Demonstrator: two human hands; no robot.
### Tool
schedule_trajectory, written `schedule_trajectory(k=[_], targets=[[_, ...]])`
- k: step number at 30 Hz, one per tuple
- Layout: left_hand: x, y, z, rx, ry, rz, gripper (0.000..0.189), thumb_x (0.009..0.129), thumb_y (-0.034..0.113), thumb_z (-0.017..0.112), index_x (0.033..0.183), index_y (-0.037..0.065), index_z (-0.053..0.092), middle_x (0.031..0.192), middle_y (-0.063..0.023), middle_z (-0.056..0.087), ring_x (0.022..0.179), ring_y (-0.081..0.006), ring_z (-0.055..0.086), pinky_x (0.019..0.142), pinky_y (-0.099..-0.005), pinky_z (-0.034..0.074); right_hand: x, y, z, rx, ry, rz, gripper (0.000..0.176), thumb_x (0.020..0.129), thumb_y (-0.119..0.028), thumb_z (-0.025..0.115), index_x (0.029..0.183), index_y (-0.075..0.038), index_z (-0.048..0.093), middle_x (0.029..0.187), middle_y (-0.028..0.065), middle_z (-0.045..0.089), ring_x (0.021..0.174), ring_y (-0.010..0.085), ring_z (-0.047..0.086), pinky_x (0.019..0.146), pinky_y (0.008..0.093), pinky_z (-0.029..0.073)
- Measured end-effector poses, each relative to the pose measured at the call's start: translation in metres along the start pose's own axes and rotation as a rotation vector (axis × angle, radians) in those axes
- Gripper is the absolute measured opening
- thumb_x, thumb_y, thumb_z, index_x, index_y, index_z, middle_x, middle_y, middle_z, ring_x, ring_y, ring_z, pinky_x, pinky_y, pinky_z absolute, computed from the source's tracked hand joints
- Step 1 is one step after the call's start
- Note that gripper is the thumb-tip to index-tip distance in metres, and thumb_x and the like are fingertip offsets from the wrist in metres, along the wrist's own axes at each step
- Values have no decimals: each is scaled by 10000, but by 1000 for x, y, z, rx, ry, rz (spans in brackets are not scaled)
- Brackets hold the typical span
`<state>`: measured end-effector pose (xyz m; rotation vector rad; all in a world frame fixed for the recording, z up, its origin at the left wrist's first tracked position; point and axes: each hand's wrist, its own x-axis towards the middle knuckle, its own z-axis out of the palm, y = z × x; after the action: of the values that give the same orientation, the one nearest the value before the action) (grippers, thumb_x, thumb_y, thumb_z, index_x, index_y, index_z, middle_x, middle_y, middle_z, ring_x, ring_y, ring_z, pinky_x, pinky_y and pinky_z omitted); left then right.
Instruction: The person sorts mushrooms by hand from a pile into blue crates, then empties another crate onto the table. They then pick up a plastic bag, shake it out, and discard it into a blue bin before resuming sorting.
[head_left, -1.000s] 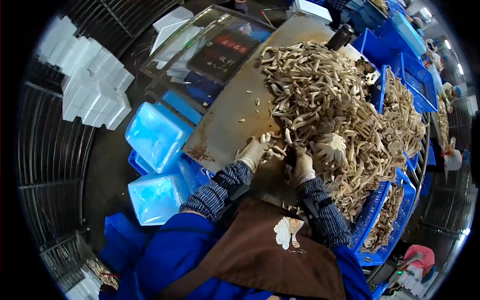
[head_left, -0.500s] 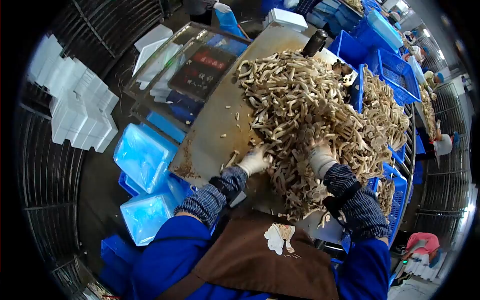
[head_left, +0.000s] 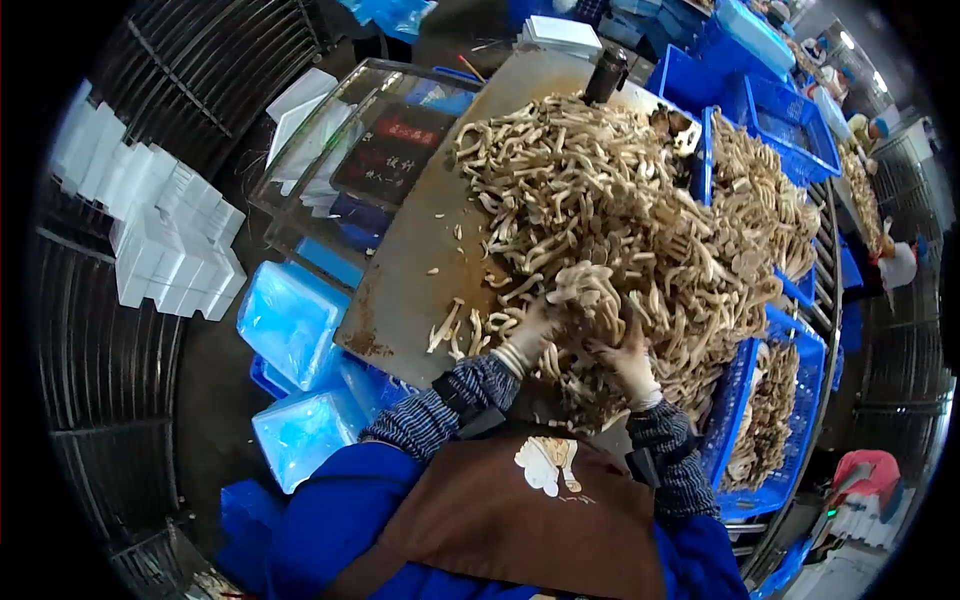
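Near the middle of the frame, the left hand (head_left: 538, 328) is touching the lower left side of a clump of mushrooms (head_left: 588, 288); its fingertips are partly hidden, so whether they are pinching it cannot be told. The right hand (head_left: 628, 364) is reaching in just below and to the right, its thumb and fingers spread apart beside the clump. Both hands are wearing pale gloves.

The mushroom pile (head_left: 640, 215) is spreading from the upper middle down to the lower middle, covering much of the metal table (head_left: 400, 285). A few loose mushrooms (head_left: 447, 325) are lying left of the left hand. A dark bottle (head_left: 606, 76) is standing at the pile's top edge. At right, a blue basket (head_left: 732, 410) is holding more mushrooms. At left, two foam boxes with blue liners (head_left: 290, 318) are sitting beside the table, and white foam boxes (head_left: 165, 230) are standing stacked farther left.
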<state>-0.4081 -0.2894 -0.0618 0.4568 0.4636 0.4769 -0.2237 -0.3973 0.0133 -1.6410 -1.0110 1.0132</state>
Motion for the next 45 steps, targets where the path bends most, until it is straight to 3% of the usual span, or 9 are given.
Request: schedule_trajectory(k=[6,16,18,22,28,34,39,41,45], targets=[[-49,27,10,883,97,139,810,713,132,767,1380,-25,337,1321,-158,479,1173,-226,497,983,-336,425,-2,5,22,171,-276,37,919,757,-68,740,1460,-1,151,1448,163,320,1307,227,352,1072,325,312],[-75,23,-28,1017,297,383,1005,641,382,834,1401,-3,301,1386,-183,401,1264,-273,419,1074,-363,327,-20,31,60,373,-236,409,792,795,-20,678,1436,-21,212,1283,155,495,1055,210,575,881,331,502],[-66,37,-16,1301,5,271,1032,625,422,833,1415,29,297,1404,-197,372,1287,-293,397,1080,-382,326,-14,50,74,-173,-266,-9,824,737,-229,760,1386,-1,307,1274,206,501,1136,287,543,926,346,469],[-57,39,-29,1365,-98,57,961,667,417,794,1412,37,320,1428,-182,370,1282,-297,414,1068,-374,340,4,65,78,-295,-289,39,808,705,-253,760,1359,5,361,1237,193,537,1138,293,537,951,334,436],[-94,8,-76,1672,-199,-206,598,745,366,653,1221,19,552,1158,-223,594,1073,-353,571,935,-403,451,26,25,34,376,-28,331,671,773,-112,686,1344,15,358,1086,145,573,818,202,620,653,302,529],[-73,46,-10,1615,80,30,793,732,428,725,1332,8,420,1180,-220,588,1108,-310,563,963,-362,433,36,-59,55,446,97,417,532,811,-96,663,1261,20,402,882,86,637,801,184,634,687,318,528],[-36,51,15,596,290,21,646,761,187,759,1309,34,453,1196,-71,580,1060,-147,555,895,-294,470,59,-43,92,503,-151,175,669,822,-289,698,1331,41,416,1297,155,486,1082,225,544,860,333,484],[-37,50,5,-19,44,100,489,820,105,702,1267,85,506,1150,-39,594,1053,-131,569,888,-299,491,79,-9,77,284,-275,-48,611,759,-87,684,1331,-76,471,1328,164,466,1124,260,527,865,347,492],[-61,74,33,107,9,108,397,845,118,677,1217,103,540,1084,-40,600,1006,-127,583,872,-299,508,88,114,66,62,-353,-97,455,903,-214,581,1291,-3,471,1024,63,621,779,118,592,601,236,483]])
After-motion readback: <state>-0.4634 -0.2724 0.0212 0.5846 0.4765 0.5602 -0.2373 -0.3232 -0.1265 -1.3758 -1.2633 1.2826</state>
